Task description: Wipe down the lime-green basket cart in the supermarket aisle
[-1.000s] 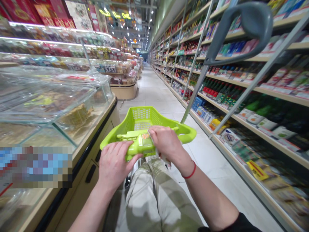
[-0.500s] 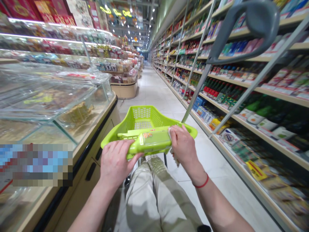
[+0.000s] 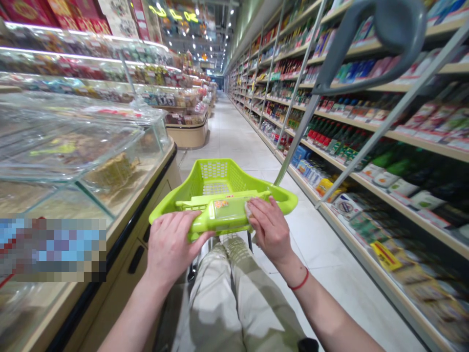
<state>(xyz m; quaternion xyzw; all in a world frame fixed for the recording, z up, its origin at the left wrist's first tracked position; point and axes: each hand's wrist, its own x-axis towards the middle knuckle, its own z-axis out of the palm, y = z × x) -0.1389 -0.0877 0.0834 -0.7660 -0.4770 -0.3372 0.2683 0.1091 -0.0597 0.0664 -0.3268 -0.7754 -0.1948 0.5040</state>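
Observation:
A lime-green shopping cart basket (image 3: 216, 178) stands right in front of me in a store aisle. My left hand (image 3: 170, 247) is closed around the left part of its green handle bar (image 3: 229, 215), fingers on top and thumb underneath. My right hand (image 3: 269, 230) lies on the right end of the handle's flat panel and presses a small white cloth (image 3: 248, 211) against it under the fingertips. A red band circles my right wrist. My light trouser legs show below the handle.
A glass-topped food display counter (image 3: 91, 146) runs along the left. Stocked shelves (image 3: 366, 132) line the right side. A grey handle on metal rods (image 3: 384, 29) rises at the upper right. The tiled aisle floor (image 3: 234, 142) stretches ahead.
My right hand slid with the white cloth from the middle of the handle out to its right end, then came back a little toward the panel. The left hand kept its grip.

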